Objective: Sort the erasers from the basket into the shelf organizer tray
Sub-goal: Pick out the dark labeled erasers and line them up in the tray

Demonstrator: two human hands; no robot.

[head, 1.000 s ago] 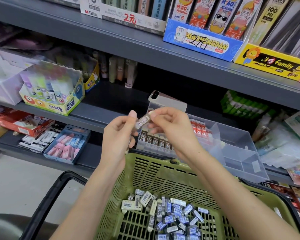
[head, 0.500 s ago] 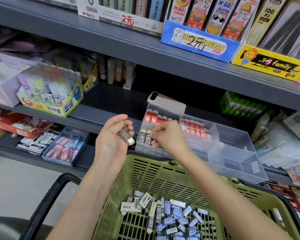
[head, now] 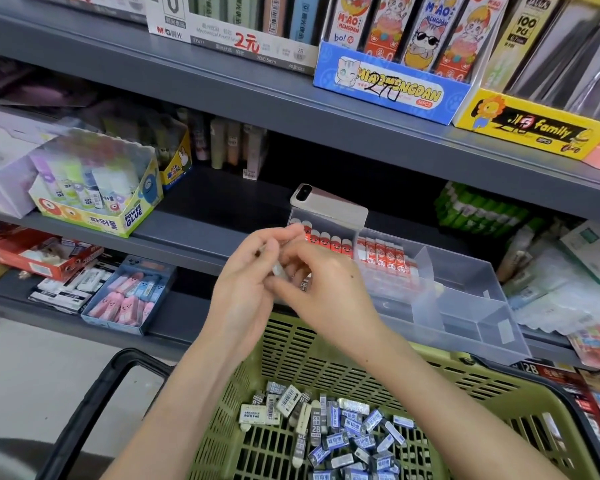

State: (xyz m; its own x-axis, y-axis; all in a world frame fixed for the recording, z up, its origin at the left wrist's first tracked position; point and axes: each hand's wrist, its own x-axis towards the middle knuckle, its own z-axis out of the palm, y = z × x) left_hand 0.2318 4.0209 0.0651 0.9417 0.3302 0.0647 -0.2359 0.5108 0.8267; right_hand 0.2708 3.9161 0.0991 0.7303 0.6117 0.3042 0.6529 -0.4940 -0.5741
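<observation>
Fingers (head: 268, 242) of the left hand (head: 243, 282) curl round a small pale eraser (head: 277, 270) at frame centre. The right hand (head: 326, 289) pinches the same piece from the right. Blur hides most of it, but its long axis seems to run steeply, upper left to lower right. The organizer tray (head: 465, 306) lies just behind the hands toward the right, nearer the right hand. More erasers (head: 347, 427) are heaped low in the green basket (head: 326, 355). Half a second ago the left hand held the eraser alone while the right reached into the tray; now they meet.
</observation>
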